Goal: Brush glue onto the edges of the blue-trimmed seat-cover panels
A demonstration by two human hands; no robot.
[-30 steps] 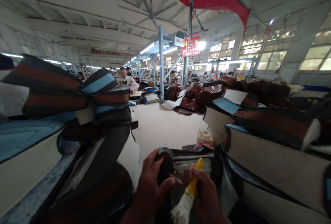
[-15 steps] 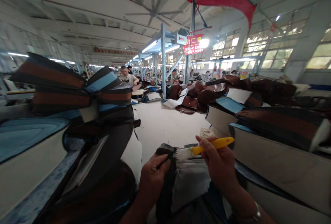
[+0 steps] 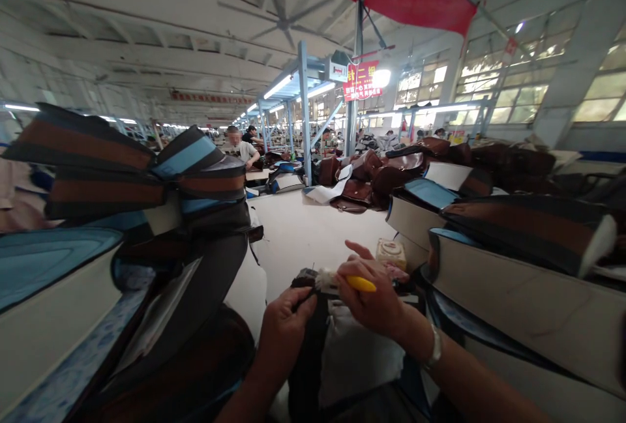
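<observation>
My left hand (image 3: pixel 288 319) pinches the upper edge of a dark fabric piece (image 3: pixel 308 351) low in the middle of the view. In my right hand (image 3: pixel 374 292) is a brush with a yellow handle (image 3: pixel 360 283); its pale bristles lie at the top of the dark piece, close to my left fingertips. My right index finger points up and away from the handle. A light grey cloth panel (image 3: pixel 359 361) hangs below my right hand, beside the dark piece. Just behind that hand stands a cream-coloured block or container (image 3: pixel 391 252).
Stacked black, brown and blue bag parts (image 3: pixel 107 191) rise at the left. More cream and dark parts (image 3: pixel 528 292) are piled at the right. Brown leather bags (image 3: pixel 372 178) lie at the back of the white table (image 3: pixel 293 221). A person (image 3: pixel 242 149) works farther off.
My right hand has moved left with the brush, bringing the bristles nearer my left fingers, and its index finger has lifted. The view has shifted slightly.
</observation>
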